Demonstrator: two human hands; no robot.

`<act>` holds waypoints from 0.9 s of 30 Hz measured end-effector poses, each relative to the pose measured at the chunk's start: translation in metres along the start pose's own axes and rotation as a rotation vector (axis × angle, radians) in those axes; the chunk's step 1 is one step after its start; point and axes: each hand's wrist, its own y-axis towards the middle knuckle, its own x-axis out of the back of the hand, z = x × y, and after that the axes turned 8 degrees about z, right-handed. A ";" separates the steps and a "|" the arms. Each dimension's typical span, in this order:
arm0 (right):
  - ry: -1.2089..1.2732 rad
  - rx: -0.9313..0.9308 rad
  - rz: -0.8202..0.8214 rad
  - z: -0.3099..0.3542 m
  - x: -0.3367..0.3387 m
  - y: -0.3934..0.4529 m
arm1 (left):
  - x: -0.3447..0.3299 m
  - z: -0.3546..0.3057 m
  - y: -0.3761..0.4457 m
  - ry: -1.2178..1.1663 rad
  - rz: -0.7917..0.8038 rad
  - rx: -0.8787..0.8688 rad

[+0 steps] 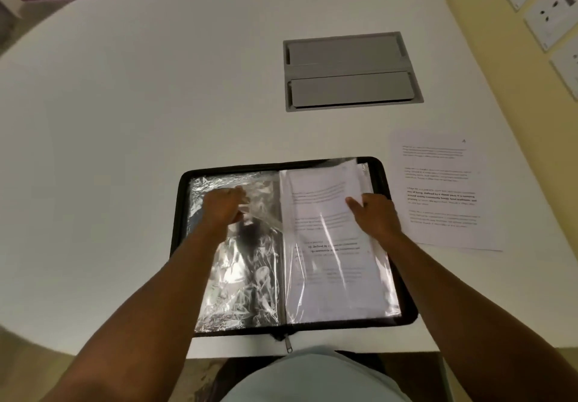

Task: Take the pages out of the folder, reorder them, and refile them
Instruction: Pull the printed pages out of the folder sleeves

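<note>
A black zip folder lies open at the table's near edge, with clear plastic sleeves inside. Its left side shows crinkled empty sleeves. My left hand pinches the edge of a clear sleeve near the folder's spine. On the right side a printed page sticks partly out of the top of a sleeve, and my right hand grips its right edge. More printed pages sit in the sleeves beneath. One loose printed page lies flat on the table to the right of the folder.
The white table curves away on the left. A grey cable hatch is set into it beyond the folder. Wall sockets line the yellow wall at the far right. My lap shows below the table edge.
</note>
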 end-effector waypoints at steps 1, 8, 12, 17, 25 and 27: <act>0.009 -0.042 -0.004 -0.010 0.002 0.004 | 0.010 0.002 0.003 0.019 -0.001 0.008; 0.179 -0.168 -0.021 -0.041 0.005 0.025 | 0.073 0.009 0.029 0.038 -0.091 0.068; 0.156 -0.191 -0.033 -0.037 0.006 0.034 | 0.084 0.005 0.044 0.061 -0.096 -0.007; 0.217 -0.170 -0.084 -0.027 0.013 0.047 | 0.090 0.013 0.070 0.557 -0.249 0.016; 0.002 0.141 -0.074 0.005 0.027 0.081 | -0.032 -0.012 0.059 0.928 -0.088 -0.600; -0.069 0.212 -0.086 0.010 0.028 0.088 | -0.058 -0.014 0.058 0.976 0.104 -0.640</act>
